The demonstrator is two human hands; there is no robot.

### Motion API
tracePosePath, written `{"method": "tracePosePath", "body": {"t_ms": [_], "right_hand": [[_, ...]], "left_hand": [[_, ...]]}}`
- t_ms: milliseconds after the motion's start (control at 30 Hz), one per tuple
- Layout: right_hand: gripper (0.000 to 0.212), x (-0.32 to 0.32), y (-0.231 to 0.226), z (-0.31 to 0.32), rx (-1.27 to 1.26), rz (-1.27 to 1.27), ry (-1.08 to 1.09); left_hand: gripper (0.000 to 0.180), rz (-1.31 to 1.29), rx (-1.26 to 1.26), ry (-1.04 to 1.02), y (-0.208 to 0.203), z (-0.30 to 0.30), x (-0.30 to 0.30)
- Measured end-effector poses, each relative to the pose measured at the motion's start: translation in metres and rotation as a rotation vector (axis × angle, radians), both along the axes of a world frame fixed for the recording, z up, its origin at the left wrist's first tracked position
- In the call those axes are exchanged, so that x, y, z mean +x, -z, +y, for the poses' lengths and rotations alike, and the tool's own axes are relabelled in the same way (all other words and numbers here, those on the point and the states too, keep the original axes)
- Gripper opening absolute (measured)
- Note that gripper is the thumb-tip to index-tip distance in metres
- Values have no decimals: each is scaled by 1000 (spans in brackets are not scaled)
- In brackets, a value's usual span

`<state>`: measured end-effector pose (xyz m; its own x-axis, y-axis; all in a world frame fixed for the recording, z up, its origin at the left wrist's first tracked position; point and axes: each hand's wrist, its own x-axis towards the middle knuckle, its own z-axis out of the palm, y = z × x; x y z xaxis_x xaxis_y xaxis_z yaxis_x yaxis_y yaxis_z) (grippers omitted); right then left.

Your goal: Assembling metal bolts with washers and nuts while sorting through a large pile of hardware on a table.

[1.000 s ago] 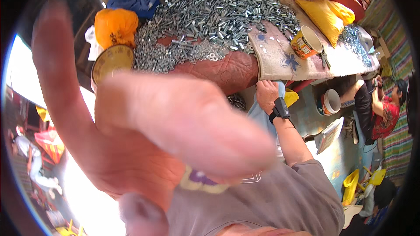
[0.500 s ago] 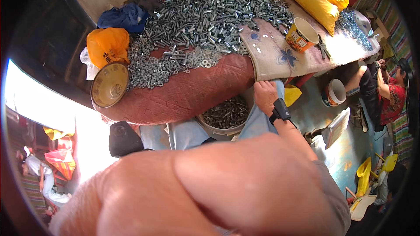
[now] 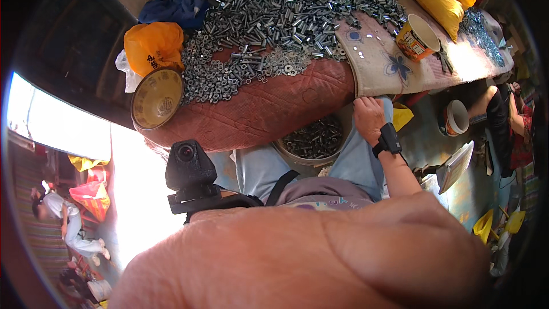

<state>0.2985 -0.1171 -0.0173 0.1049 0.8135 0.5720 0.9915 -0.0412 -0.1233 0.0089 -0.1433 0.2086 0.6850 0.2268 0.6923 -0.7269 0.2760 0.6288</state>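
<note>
My right hand, with a black device strapped at the wrist, rests on my right knee beside the pale mat's edge. Its fingers are curled in, and whatever they may hold is hidden. Close to the camera, my raised left hand fills the lower part of the view; its fingers cannot be made out. A black camera on a strap sits at its left side. Across the red cover spreads a heap of metal sleeves and bolts, with nuts and washers nearer me. Between my knees stands a tub of metal parts.
A brown bowl tilts beside an orange bag and blue cloth. On the pale mat stand a bucket and a yellow sack. Another bucket is near a seated person. Someone else is at far left.
The whole view has shifted, so the heap and table sit farther right and higher. More of the wrist camera and my lap shows below. My right hand stays at the knee.
</note>
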Motion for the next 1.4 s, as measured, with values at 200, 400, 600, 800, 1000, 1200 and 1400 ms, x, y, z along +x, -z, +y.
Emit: {"method": "tracePosePath", "body": {"t_ms": [200, 400, 600, 800, 1000, 1200, 1400], "right_hand": [[7, -5, -4, -1, -7, -6, -18], [7, -5, 0, 4, -3, -40, -6], [8, -1, -4, -1, -31, -32, 6], [10, -5, 1, 0, -35, 10, -4], [8, -5, -3, 0, -30, -10, 2], [7, -1, 0, -1, -22, 2, 6], [6, 0, 4, -5, -2, -14, -5]], "left_hand": [[41, -4, -20, 14, 6, 1, -3], [35, 12, -36, 11, 9, 2, -3], [31, 33, -55, 57, 14, -1, 7], [27, 37, -92, 17, 10, 4, -8], [24, 19, -78, 12, 2, 12, -17], [22, 8, -59, 12, -3, 19, -6], [22, -8, -87, -1, -9, 19, 1]]}}
